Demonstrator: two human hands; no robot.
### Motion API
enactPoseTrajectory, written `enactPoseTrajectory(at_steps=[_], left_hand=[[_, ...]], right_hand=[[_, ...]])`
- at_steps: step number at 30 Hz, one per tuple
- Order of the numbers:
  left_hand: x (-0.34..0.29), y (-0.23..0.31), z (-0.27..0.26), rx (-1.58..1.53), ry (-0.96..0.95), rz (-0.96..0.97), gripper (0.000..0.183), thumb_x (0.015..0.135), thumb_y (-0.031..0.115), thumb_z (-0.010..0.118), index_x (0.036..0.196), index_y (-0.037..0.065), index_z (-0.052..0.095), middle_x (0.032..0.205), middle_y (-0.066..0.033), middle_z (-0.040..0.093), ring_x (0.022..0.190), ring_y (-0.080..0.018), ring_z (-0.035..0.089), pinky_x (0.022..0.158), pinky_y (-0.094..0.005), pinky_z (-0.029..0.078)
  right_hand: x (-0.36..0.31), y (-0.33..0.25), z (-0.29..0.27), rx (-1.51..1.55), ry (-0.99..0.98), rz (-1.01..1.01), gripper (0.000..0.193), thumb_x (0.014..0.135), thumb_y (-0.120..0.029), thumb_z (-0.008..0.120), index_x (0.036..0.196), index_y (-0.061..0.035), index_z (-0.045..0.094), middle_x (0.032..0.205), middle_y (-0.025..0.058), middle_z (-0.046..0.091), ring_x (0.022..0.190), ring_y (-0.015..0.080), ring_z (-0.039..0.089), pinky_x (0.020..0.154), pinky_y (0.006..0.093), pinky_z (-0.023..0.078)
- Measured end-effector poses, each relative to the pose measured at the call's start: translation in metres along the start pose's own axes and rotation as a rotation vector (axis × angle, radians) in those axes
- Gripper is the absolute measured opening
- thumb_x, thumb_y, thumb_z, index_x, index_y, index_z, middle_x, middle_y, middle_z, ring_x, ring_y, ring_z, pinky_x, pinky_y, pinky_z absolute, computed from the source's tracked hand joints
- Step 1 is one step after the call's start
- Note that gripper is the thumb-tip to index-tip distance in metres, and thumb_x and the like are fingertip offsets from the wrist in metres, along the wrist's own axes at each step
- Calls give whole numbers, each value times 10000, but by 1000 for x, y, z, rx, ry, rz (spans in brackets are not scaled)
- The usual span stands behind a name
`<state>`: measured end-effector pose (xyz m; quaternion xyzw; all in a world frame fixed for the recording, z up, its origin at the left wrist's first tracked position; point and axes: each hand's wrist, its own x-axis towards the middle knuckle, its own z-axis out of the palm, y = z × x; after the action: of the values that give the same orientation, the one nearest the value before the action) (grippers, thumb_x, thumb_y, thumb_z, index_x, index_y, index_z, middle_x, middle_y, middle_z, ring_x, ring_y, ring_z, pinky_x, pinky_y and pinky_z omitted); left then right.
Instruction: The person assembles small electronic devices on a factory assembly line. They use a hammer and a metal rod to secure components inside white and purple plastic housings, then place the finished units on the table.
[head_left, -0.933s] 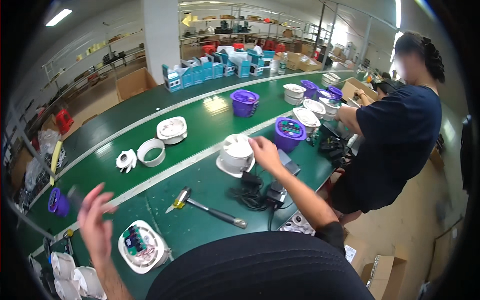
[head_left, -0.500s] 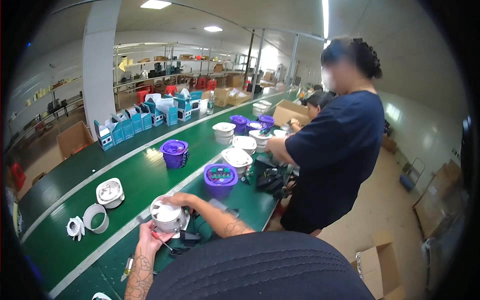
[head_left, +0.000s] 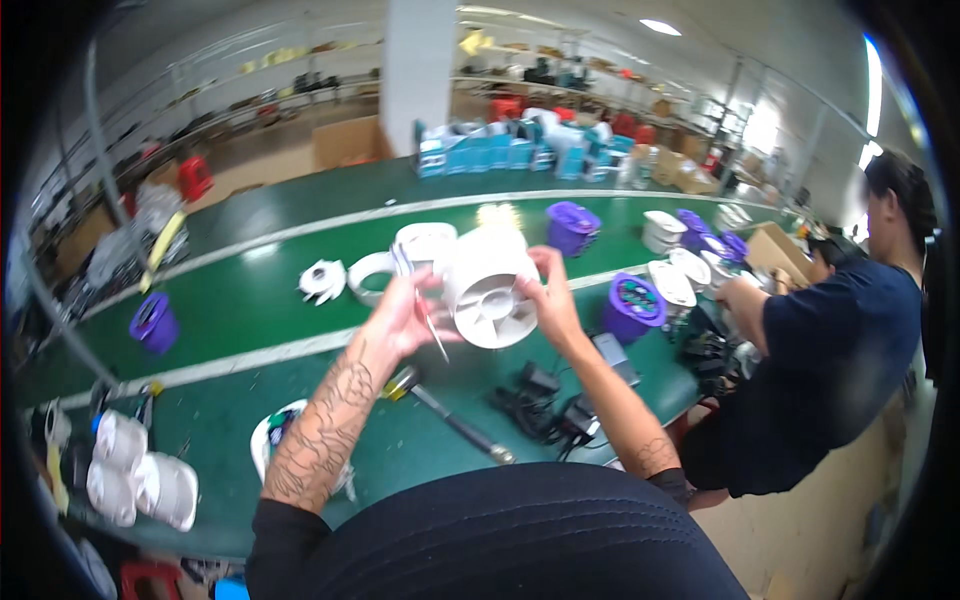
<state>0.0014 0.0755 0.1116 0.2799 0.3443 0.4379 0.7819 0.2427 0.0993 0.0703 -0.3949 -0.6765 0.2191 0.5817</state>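
Observation:
A white round housing (head_left: 486,270) is held up over the table in front of me, tilted so its vaned, fan-like end faces down toward me. My right hand (head_left: 548,300) grips its right side, the thumb on the rim. Against its left side is my left hand (head_left: 408,315), fingers bent, with a thin screwdriver (head_left: 437,335) tucked in it; the shaft points down and the handle is hard to make out. Below my hands lies a hammer (head_left: 450,415) with a dark grip. Behind the housing stand a white ring (head_left: 372,278) and a white finned wheel (head_left: 322,282).
Purple pots (head_left: 634,306) and white housings (head_left: 672,284) stand to the right, near a co-worker (head_left: 835,350). Black adapters with cables (head_left: 540,385) lie right of the hammer. White parts (head_left: 165,490) cluster at the near left. Teal boxes (head_left: 490,153) line the far side.
My view has swung left. The housing has been lifted off the table and tipped, so its vaned end now shows. My right hand has moved from its top to its side.

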Motion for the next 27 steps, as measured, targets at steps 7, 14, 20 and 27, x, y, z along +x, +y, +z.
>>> enactPoseTrajectory(at_steps=[7,14,20,27], left_hand=[[-162,70,-101,45,287,357,389,961,376,458,1192,67,506,939,-91,663,825,-252,642,777,-569,500],[-257,20,-275,-258,622,788,342,944,222,379,1079,4,606,1037,-119,661,981,-230,639,902,-381,508],[-258,-18,-348,-216,935,913,204,886,74,480,1003,43,644,902,-36,649,854,-158,625,780,-299,494],[-302,-52,-316,162,1109,738,375,811,25,534,1182,12,589,1076,-77,636,971,-160,562,768,-308,430]], right_hand=[[-15,-128,139,-49,-301,-647,981,582,-359,827,1362,-26,333,1299,229,344,1238,400,358,1048,481,314],[-66,-181,333,135,-745,-812,1180,530,-269,871,1453,19,194,1245,264,399,1162,437,407,1023,471,361],[-97,-153,404,-160,-972,-827,825,616,-117,830,1306,-49,384,1111,203,425,1070,395,463,936,450,410],[-100,-172,367,-279,-1347,-779,502,873,-346,632,1275,-72,508,1192,231,532,1142,395,506,973,427,430]])
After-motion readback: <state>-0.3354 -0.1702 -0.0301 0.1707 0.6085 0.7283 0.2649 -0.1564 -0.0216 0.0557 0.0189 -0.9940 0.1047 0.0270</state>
